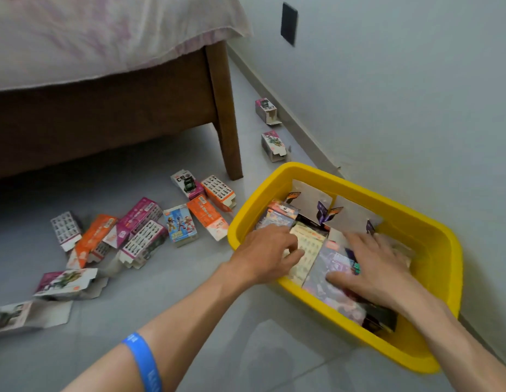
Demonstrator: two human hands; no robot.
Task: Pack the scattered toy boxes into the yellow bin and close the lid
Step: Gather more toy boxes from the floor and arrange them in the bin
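1. You are in the packing step: both hands are down inside the yellow bin point(317, 174), which sits on the floor beside the wall, near the bed leg point(226, 123).
2. Your left hand point(267, 250) lies on the pale box point(305, 250) in the bin, fingers curled at its edge; whether it truly grips the box is not clear.
3. Your right hand point(376, 267) is spread flat, fingers apart, pressing on the purple box point(328, 267). It looks like you are settling the contents to make room.
4. Most of the work remains. A cluster of toy boxes point(141, 230) lies scattered on the floor left of the bin, and two more boxes point(270, 128) lie along the wall behind it.
5. Next, I judge, you free one hand and reach for the nearest orange box point(209, 219), just beside the bin's left wall.
6. No lid is in view, so closing must wait, and you will have to find it first.
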